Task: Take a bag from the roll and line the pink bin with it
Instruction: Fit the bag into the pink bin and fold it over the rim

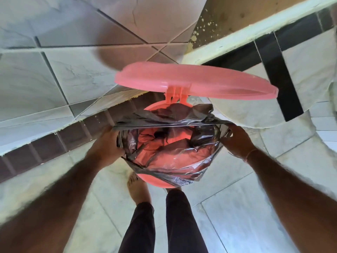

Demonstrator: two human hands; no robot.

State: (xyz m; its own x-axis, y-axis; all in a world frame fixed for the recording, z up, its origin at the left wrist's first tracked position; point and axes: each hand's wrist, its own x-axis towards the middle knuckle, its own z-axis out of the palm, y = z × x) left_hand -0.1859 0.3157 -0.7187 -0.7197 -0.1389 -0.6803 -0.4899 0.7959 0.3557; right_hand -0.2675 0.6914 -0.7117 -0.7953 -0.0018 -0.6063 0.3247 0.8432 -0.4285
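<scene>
Single head-worn wide-angle view, looking steeply down from above the person's own forearms and legs. Pink bin [165, 178] sits near frame centre, close below the camera, its lid [197, 81] raised toward the top of the frame. Tiled floor [246, 216] fills the lower half; strong barrel distortion bends the wall tiles [54, 73] at the edges.

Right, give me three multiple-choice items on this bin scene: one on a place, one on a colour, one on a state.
1. Where is the bag?
A. in the bin's mouth
B. flat on the floor
C. on the lid

2. What colour is the bin?
A. blue
B. pink
C. white

3. How is the lid?
A. shut
B. raised open
C. lying on the floor

Key: 1 A, the left hand and right hand stretch it across the rim; 2 B, pink shows through the film; 3 B, it stands up on its hinge.
</scene>
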